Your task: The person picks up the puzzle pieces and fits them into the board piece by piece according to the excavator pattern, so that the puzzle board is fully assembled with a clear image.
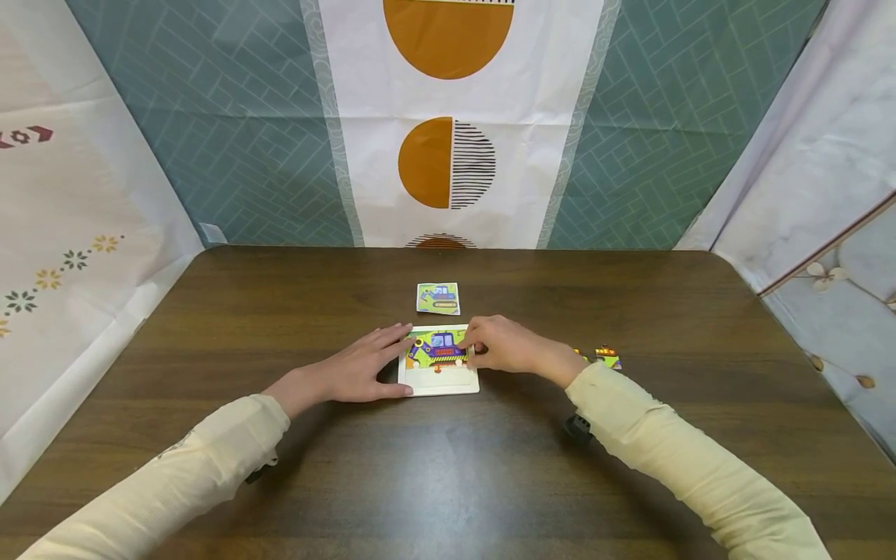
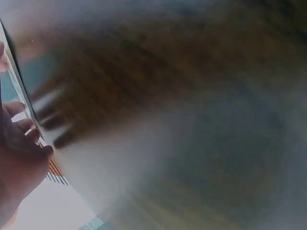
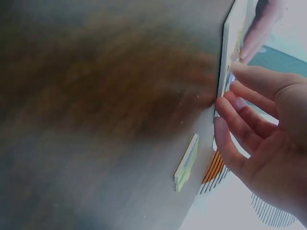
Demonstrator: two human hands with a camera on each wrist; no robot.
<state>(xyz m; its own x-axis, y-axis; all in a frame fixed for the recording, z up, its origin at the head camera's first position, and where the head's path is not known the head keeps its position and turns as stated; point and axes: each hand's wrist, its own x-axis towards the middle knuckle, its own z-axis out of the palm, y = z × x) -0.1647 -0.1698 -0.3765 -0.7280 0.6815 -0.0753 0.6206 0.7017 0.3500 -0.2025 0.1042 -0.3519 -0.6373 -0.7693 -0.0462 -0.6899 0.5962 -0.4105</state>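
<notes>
A white puzzle tray [image 1: 441, 383] lies on the table, its upper part filled with a picture of a purple excavator [image 1: 442, 342]. The lower strip of the tray is bare white. My left hand [image 1: 364, 365] rests spread at the tray's left side, fingertips on the upper corner and thumb on the lower edge. With thumb and forefinger, my right hand [image 1: 507, 344] pinches a puzzle piece at the picture's right end; the hand hides most of that piece. In the right wrist view, the other fingers [image 3: 232, 120] lie along the tray's outer edge.
Behind the tray lies a small card [image 1: 438, 299] with a similar excavator picture. Loose puzzle pieces [image 1: 608, 358] lie to the right, partly behind my right forearm. The brown table [image 1: 434, 467] meets a patterned cloth [image 1: 448, 171] at its far edge.
</notes>
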